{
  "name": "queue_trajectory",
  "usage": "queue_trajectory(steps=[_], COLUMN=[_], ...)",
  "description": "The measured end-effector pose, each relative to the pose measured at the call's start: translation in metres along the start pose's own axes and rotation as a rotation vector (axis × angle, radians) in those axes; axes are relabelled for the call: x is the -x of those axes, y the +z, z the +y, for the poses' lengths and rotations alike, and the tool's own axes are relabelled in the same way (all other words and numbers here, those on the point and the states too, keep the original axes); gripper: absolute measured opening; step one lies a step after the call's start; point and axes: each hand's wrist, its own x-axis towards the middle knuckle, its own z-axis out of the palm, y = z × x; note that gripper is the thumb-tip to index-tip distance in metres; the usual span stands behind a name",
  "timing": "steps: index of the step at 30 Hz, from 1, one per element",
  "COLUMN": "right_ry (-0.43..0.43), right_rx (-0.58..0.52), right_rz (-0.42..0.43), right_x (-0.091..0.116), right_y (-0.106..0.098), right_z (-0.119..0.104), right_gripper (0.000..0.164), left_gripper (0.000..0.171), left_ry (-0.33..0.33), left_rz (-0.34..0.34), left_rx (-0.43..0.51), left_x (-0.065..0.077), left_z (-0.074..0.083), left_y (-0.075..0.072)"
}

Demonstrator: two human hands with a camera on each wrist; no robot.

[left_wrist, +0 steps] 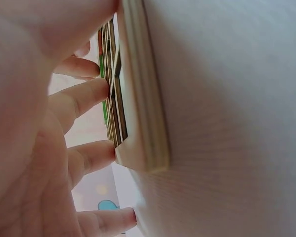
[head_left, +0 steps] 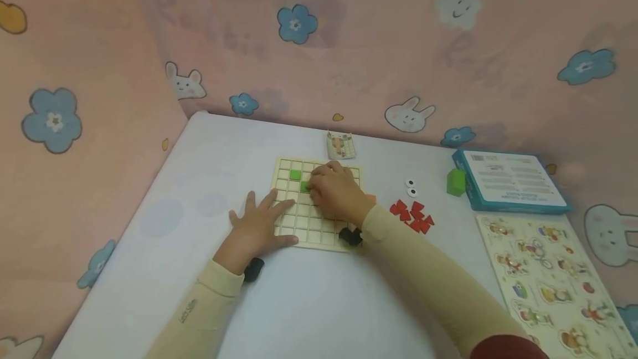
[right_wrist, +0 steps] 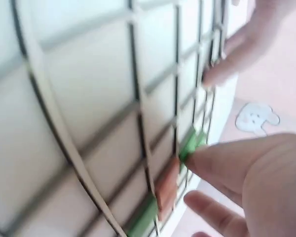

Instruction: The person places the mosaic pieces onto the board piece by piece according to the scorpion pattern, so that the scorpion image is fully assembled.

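Note:
A pale wooden grid board (head_left: 310,223) lies before me, with a green square tile (head_left: 296,174) in one cell. My left hand (head_left: 256,226) spreads its fingers over the board's left edge, fingertips at the frame and the thumb at the near corner. Bent over the upper middle of the grid is my right hand (head_left: 336,190). Its thumb and fingers pinch another green tile (right_wrist: 188,144) at the surface. Beside that tile, an orange-red tile (right_wrist: 166,188) and a further green tile (right_wrist: 144,217) sit in cells, hidden under the hand in the head view.
A small printed card (head_left: 341,146) is behind the board. To the right lie red pieces (head_left: 412,216), two white discs with black dots (head_left: 411,187) and an orange piece (head_left: 371,198). Farther right are a green block (head_left: 456,182), a teal-edged box (head_left: 513,179) and a picture board (head_left: 548,281).

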Motion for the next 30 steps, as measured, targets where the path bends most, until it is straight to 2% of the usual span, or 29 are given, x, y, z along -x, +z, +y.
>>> queue_trajectory(steps=[3, 6, 10, 14, 17, 21, 24, 27, 30], right_ry=[0.038, 0.123, 0.249, 0.331, 0.33, 0.215, 0.163, 0.185, 0.232], right_rx=[-0.047, -0.116, -0.192, -0.189, -0.18, -0.122, -0.049, 0.012, 0.063], right_rz=[-0.022, -0.013, -0.011, -0.047, -0.075, -0.098, -0.091, -0.059, -0.042], right_x=[-0.001, 0.003, 0.02, 0.042, 0.06, 0.079, 0.087, 0.089, 0.084], right_y=[-0.007, -0.017, -0.027, -0.029, -0.026, -0.013, -0.004, -0.001, -0.001], right_z=[0.007, 0.025, 0.057, 0.083, 0.093, 0.1, 0.103, 0.107, 0.115], right_gripper=[0.027, 0.029, 0.029, 0.03, 0.027, 0.025, 0.026, 0.023, 0.013], left_gripper=[0.086, 0.087, 0.087, 0.088, 0.088, 0.088, 0.088, 0.088, 0.088], left_ry=[-0.003, 0.0, 0.0, -0.004, -0.006, -0.006, -0.007, -0.007, -0.005], left_rz=[-0.005, -0.006, 0.003, 0.005, 0.008, 0.017, 0.014, 0.01, 0.008], left_rx=[0.001, 0.012, 0.025, 0.016, 0.016, 0.02, 0.021, 0.021, 0.019], left_x=[0.001, 0.001, 0.002, 0.0, -0.001, -0.001, -0.001, 0.0, 0.0], left_z=[0.0, 0.001, 0.002, 0.001, 0.001, 0.0, 0.0, 0.001, 0.001], left_y=[0.001, 0.003, 0.002, 0.003, 0.005, 0.008, 0.008, 0.006, 0.005])
